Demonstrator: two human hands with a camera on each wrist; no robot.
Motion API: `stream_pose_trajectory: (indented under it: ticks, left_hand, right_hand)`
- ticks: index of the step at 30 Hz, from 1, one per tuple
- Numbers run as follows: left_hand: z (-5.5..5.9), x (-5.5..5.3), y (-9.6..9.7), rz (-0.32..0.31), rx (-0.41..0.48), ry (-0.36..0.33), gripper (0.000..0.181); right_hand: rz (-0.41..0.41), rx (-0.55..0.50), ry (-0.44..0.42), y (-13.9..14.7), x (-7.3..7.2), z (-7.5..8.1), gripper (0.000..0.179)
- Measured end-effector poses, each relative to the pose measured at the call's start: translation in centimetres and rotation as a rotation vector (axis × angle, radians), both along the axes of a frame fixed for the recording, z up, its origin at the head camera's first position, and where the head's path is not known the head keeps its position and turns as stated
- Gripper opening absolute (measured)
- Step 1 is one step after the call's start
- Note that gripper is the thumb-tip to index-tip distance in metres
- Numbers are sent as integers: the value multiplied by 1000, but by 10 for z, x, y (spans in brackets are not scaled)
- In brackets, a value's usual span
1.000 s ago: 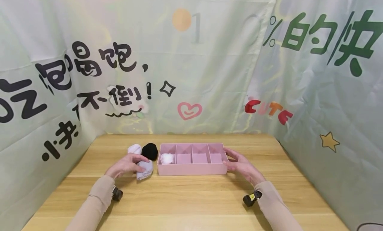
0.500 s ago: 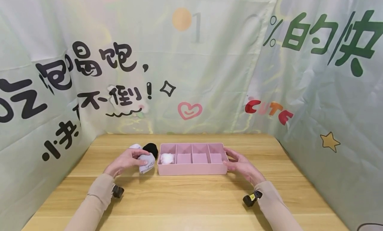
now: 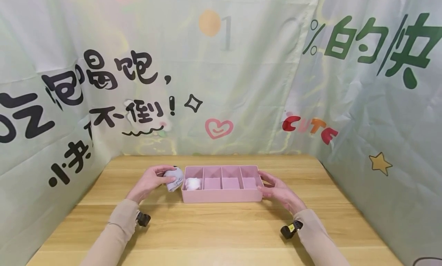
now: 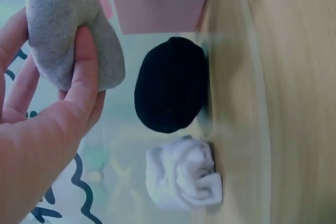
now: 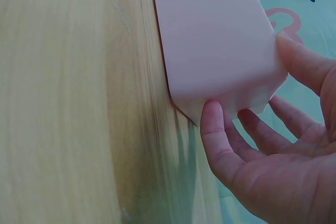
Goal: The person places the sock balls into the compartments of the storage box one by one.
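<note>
My left hand [image 3: 148, 183] pinches a grey rolled sock [image 3: 174, 179] between thumb and fingers, raised just left of the pink divided box [image 3: 222, 196]. Its leftmost compartment holds a white rolled sock [image 3: 193, 183]; the other compartments show bare floors. At the box's right end, my right hand [image 3: 281, 193] grips the end wall, thumb on one corner and fingertips against the outside. The left wrist view shows a black rolled sock [image 4: 170, 85] and another white rolled sock [image 4: 184, 174] on the table; in the head view the left hand and grey sock mostly hide them.
The wooden table [image 3: 221, 231] has printed fabric [image 3: 255, 86] hanging along its back and both sides. A small dark camera [image 3: 143, 219] sits on the left wrist, and another camera [image 3: 290, 229] on the right.
My left hand has lifted the grey sock and carried it right and away from me, up to the box's left end. The right hand and the box stay in place.
</note>
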State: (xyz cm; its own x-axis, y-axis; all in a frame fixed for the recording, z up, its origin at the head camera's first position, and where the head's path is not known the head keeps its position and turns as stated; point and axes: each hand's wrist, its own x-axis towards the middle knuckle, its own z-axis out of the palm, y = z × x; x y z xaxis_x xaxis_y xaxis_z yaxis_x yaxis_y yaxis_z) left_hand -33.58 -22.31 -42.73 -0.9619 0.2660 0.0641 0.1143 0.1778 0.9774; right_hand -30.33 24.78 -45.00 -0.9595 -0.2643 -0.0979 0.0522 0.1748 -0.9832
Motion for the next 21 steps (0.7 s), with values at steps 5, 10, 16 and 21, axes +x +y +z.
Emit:
stream_pose_trajectory:
  ticks: [5, 10, 16, 21]
  left_hand:
    - [0, -2, 6, 19, 4, -1, 53]
    - [-2, -4, 12, 45, 9, 45, 52]
    - [-1, -5, 20, 57, 56, 63, 52]
    - [2, -6, 28, 72, 73, 73, 54]
  right_hand:
    - [-3, -9, 4, 0, 0, -2, 73]
    - [1, -15, 16, 1, 0, -3, 73]
    - [16, -21, 17, 1, 1, -4, 74]
    - [13, -12, 14, 1, 0, -3, 73]
